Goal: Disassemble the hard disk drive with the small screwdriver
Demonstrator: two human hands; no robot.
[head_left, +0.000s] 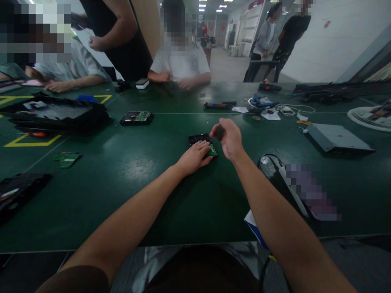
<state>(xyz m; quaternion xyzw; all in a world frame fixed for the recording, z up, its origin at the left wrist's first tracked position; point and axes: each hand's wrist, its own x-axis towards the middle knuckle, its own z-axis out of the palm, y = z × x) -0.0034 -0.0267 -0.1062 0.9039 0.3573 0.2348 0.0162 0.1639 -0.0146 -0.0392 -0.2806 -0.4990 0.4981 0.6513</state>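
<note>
Bent over a green worktop (137, 211), I lay my left hand (197, 156) flat across a small black device (200, 139), fingers extended over it and the thumb along its near side. My right hand (228, 138) is raised just beside it, fingers curled in toward the thumb; a dark shape shows at the fingers, but I cannot tell whether they grip a tool or the palm is simply in shadow.

The device sits near the middle of the worktop, a green circuit board (213, 150) showing past my left fingertips. I judge the work on it to be partway: the board is already exposed, yet it lies against the black part rather than apart from it. My own hand hides how firmly the two are joined, and whether any fastenings remain.

Elsewhere, progress looks uneven. Loose green boards (69, 158) lie to my left, free of any housing, which I read as finished pieces. Farther off, a black unit (136, 118) shows its board uncovered but seated, seemingly half done. To my right, a grey metal box (339, 137) appears closed on its visible sides, apparently untouched.
</note>
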